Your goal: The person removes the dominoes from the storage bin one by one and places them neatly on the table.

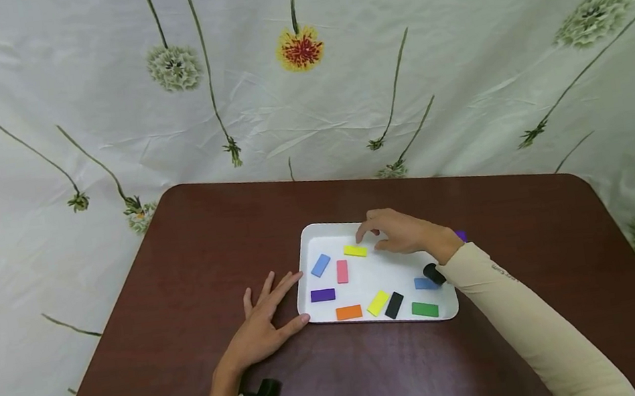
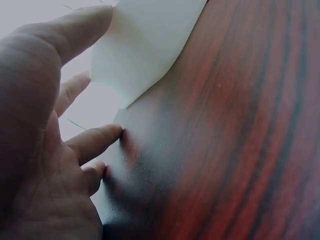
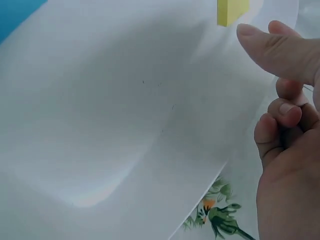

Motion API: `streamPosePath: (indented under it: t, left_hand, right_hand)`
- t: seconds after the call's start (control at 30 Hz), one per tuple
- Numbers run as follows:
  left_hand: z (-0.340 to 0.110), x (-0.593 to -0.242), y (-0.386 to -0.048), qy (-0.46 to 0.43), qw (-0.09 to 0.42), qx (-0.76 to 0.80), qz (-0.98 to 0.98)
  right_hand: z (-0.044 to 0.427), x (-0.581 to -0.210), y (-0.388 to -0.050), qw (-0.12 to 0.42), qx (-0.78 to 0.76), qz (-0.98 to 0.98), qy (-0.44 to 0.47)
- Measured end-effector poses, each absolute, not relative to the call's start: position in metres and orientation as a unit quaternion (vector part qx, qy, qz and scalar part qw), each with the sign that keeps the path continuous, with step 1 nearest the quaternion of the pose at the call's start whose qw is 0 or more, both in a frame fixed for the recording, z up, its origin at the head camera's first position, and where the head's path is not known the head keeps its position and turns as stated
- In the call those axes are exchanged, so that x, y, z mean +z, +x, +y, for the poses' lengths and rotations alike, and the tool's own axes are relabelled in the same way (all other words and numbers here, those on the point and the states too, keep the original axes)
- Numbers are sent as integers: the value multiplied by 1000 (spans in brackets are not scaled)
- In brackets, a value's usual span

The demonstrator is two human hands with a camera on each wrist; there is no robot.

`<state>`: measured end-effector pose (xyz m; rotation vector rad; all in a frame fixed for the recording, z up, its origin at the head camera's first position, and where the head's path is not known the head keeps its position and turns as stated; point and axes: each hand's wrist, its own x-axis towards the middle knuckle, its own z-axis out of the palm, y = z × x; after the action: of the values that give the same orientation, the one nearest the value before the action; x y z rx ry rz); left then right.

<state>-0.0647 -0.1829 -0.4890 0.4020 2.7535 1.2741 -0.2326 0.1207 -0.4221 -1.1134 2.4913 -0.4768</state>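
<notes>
Hovering loosely parted, the right grip point(image 1: 401, 231) holds nothing; the spread left grip point(image 1: 258, 333) touches the tray point(image 1: 385, 276); sleeve lettering point(image 1: 504, 272) is unreadable.

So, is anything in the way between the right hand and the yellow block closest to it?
Nothing visible is. The right hand hovers right by that yellow block, with no other block between them; the pink block lies on the far side of it from the hand.

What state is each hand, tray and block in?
White tray: upright on table
Left hand: spread, touching tray edge
Right hand: fingers bent, holding nothing, over tray
Far yellow block: flat, apparently untouched
Other blocks in tray: flat, unstacked
Purple piece: mostly hidden behind right wrist
</notes>
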Motion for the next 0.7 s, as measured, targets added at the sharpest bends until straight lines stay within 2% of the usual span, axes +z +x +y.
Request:
streamPosePath:
  t: [0.23, 0.7]
  left_hand:
    - [-182, -487, -65, 132, 41, 417, 898]
    - [-182, -488, -63, 129, 38, 417, 899]
  right_hand:
    - [106, -424, -233, 191, -141, 874, -425]
    - [88, -427, -229, 195, -78, 883, -420]
